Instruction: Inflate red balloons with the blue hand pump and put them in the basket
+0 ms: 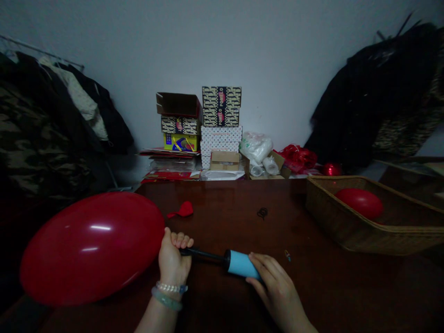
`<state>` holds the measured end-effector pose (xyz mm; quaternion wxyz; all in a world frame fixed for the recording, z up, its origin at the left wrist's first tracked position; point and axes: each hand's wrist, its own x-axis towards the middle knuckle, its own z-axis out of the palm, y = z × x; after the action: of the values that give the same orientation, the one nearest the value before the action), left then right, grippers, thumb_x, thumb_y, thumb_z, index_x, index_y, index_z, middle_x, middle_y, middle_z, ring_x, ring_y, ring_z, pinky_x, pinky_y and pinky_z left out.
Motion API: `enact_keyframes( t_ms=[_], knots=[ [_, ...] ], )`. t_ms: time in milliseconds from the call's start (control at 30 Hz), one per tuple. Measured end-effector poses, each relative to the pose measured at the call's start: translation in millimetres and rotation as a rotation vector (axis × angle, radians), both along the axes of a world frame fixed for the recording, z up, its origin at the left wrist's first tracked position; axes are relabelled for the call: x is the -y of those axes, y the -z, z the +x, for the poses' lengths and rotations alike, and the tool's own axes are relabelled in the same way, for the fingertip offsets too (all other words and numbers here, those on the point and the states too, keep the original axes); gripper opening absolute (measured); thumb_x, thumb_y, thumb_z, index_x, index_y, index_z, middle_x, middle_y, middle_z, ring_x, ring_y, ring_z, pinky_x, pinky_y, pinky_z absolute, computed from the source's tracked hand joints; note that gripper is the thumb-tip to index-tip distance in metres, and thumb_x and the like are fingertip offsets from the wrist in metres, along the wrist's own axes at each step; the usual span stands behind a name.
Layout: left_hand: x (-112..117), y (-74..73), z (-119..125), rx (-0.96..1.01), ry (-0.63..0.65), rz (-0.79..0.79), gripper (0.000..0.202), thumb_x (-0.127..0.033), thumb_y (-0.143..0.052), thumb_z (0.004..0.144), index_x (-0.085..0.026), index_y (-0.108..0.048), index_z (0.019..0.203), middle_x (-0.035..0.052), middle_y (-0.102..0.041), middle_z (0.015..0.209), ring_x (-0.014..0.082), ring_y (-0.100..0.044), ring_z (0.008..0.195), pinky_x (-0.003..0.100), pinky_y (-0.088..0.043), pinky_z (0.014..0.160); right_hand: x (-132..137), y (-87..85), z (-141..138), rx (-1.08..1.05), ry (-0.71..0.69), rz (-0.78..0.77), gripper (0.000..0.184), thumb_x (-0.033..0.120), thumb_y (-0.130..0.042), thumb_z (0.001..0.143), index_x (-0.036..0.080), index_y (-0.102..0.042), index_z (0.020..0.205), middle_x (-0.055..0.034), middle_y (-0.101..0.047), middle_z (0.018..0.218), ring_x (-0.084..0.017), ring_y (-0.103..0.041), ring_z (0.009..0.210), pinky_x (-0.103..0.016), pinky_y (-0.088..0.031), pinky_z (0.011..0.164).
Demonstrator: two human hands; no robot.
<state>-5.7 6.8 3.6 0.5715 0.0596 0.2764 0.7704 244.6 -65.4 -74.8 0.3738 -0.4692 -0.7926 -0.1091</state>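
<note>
A large inflated red balloon (pixel 93 247) fills the left side, its narrow end at my left hand (pixel 175 259). That hand is closed around the black end of a balloon pump (pixel 243 264), where the balloon's neck meets it; the joint itself is hidden by the fingers. A black rod shows between this hand and the pump's light blue barrel. My right hand (pixel 274 286) wraps the barrel's other end. Beyond my left hand lies a flat red balloon (pixel 183 209) on the dark wooden table (pixel 225 203).
At the right stands a wicker basket (pixel 333 233) with another inflated red balloon (pixel 360 203) inside. A dark coiled cord (pixel 262 212) and a small loop-like item (pixel 287 255) lie on the table. Boxes (pixel 221 138) are stacked against the wall; clothes hang on both sides.
</note>
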Motion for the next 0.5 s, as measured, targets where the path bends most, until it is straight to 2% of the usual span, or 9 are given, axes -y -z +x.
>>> enact_keyframes(
  t_ms=[167, 300, 500],
  knots=[
    [6.8, 1.0, 17.5, 0.021, 0.042, 0.005, 0.046, -0.033, -0.056, 0.089, -0.019, -0.03, 0.054, -0.0068, -0.027, 0.046, 0.007, -0.027, 0.039, 0.024, -0.027, 0.042, 4.6, -6.1, -9.5, 0.005, 0.007, 0.021, 0.037, 0.033, -0.052, 0.094, 0.017, -0.054, 0.128, -0.0118, -0.066, 0.117, -0.025, -0.063, 0.106, -0.04, -0.055, 0.09],
    [14.7, 9.2, 29.5, 0.033, 0.099, -0.006, 0.048, -0.037, -0.058, 0.088, -0.019, -0.03, 0.053, -0.0065, -0.027, 0.046, 0.0071, -0.025, 0.04, 0.024, -0.027, 0.042, 9.1, -5.7, -21.0, 0.002, 0.0, 0.009, 0.036, 0.033, -0.051, 0.094, 0.017, -0.055, 0.126, -0.0117, -0.067, 0.114, -0.024, -0.064, 0.102, -0.038, -0.056, 0.087],
    [14.4, 15.4, 32.0, 0.02, 0.13, 0.015, 0.05, -0.041, -0.06, 0.086, -0.019, -0.03, 0.053, -0.0066, -0.026, 0.046, 0.0071, -0.025, 0.04, 0.024, -0.028, 0.043, 8.3, -10.1, -27.1, -0.035, -0.036, -0.042, 0.034, 0.034, -0.049, 0.095, 0.018, -0.056, 0.124, -0.0111, -0.067, 0.11, -0.023, -0.065, 0.099, -0.036, -0.057, 0.084]
  ],
)
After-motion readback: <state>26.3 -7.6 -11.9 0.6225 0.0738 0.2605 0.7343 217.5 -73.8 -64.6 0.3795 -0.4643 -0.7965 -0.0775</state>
